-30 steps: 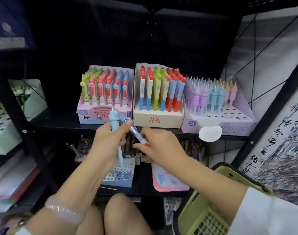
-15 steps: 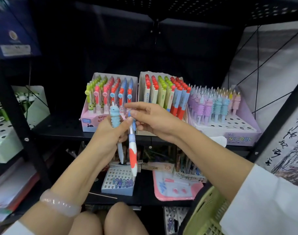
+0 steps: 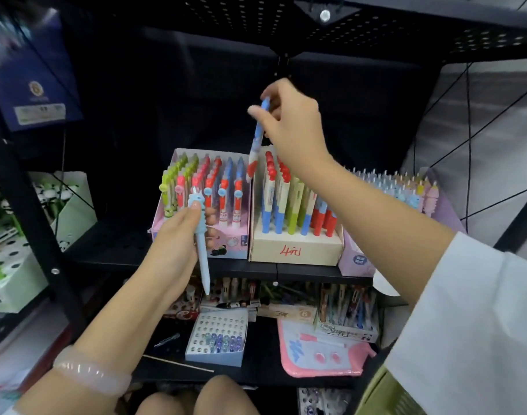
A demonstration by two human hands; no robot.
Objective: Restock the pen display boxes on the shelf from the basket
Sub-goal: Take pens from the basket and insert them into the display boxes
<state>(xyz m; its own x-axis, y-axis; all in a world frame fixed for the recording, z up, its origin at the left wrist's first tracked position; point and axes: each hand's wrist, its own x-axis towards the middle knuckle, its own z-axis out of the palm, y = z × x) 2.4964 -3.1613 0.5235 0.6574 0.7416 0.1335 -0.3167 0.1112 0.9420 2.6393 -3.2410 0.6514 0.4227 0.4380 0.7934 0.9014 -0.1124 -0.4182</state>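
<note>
Right hand is raised above the shelf, fingers pinched on the upper end of a blue, white and red retractable pen that hangs tip-down over the seam between two boxes. Left hand is lower, in front of the shelf edge, wrapped round a pale blue pen with a moulded animal-shaped top, tip pointing down. The two hands are well apart.

Step in hand, as judged: seating the raised pen in the pink cardboard display box. Its colours look closest to the blue-and-red pens at that box's right side. Recommended: keep the pen near vertical, line the tip over a free hole, lower straight and avoid knocking neighbouring pens.

Containers on the black metal shelf:
- Pink box: rows of green, red and blue pens, closely packed.
- Beige cardboard box with red handwriting: red-capped pens with blue, green and red barrels.
- Lilac cardboard box: pastel figure-topped pens; partly hidden by the right arm.

The green plastic basket shows only at the lower right corner; its contents cannot be seen.
</note>
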